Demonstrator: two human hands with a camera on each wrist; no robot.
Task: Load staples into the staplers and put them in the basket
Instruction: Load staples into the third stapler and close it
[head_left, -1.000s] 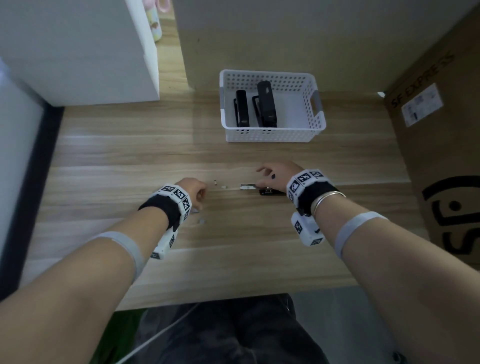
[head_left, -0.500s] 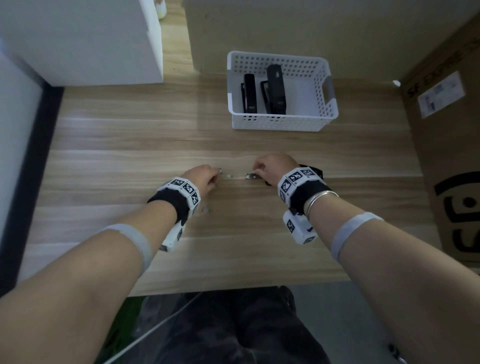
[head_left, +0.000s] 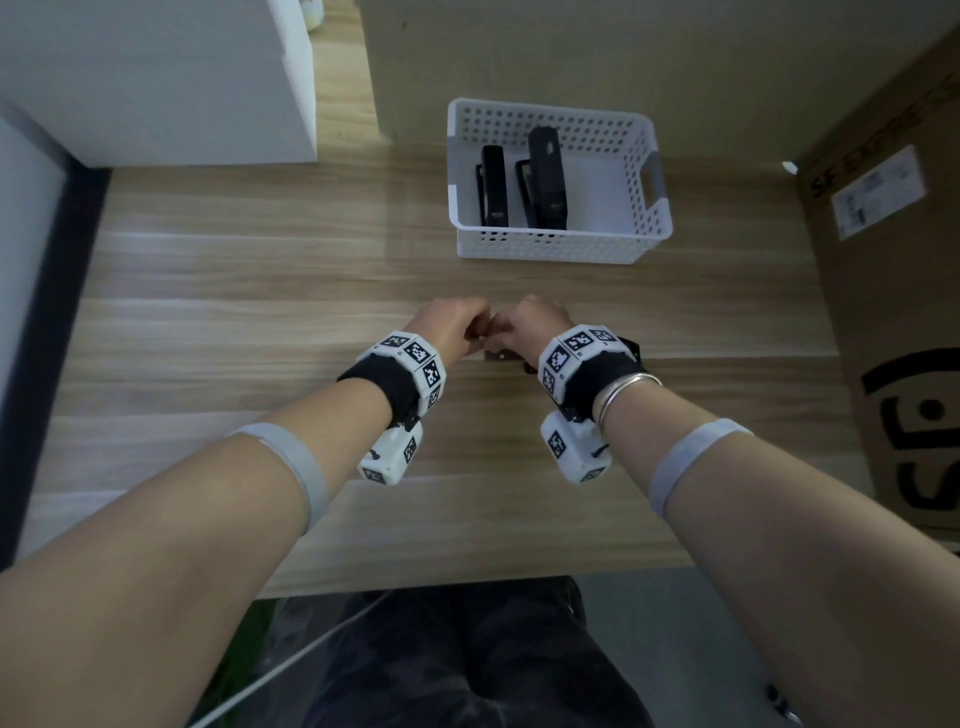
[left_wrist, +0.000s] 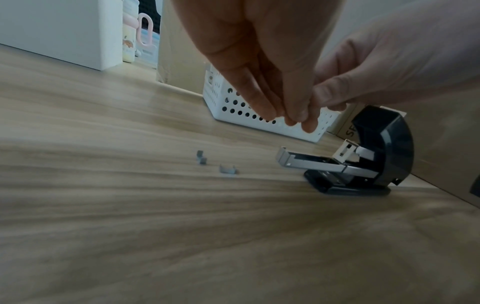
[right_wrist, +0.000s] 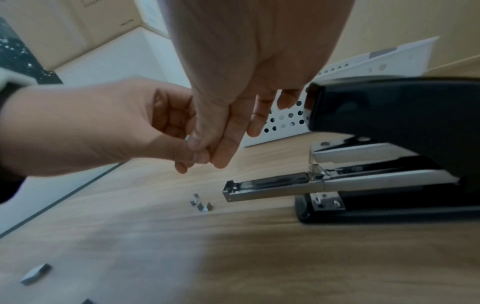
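My left hand (head_left: 457, 327) and right hand (head_left: 524, 325) meet fingertip to fingertip above the desk. Together they pinch a small staple strip (right_wrist: 188, 138), mostly hidden by the fingers (left_wrist: 291, 117). Just below and to the right lies a black stapler (right_wrist: 389, 164) with its lid swung up and its metal magazine (right_wrist: 272, 187) pulled out and lying open. My right wrist covers most of this stapler (head_left: 631, 348) in the head view. Loose staple bits (left_wrist: 201, 158) lie on the wood left of the magazine. The white basket (head_left: 649, 218) at the back holds two black staplers (head_left: 493, 187).
A short staple strip (right_wrist: 36, 273) lies nearer the desk's front. A brown carton (head_left: 893, 312) stands along the right side. At the back left stands a white box (head_left: 156, 78), with a beige wall panel (head_left: 571, 52) behind the basket. The desk's front edge (head_left: 467, 582) is close to my body.
My left hand slid right and my right hand left until the fingertips met. Both have risen off the desk, pinching a staple strip over the open magazine.
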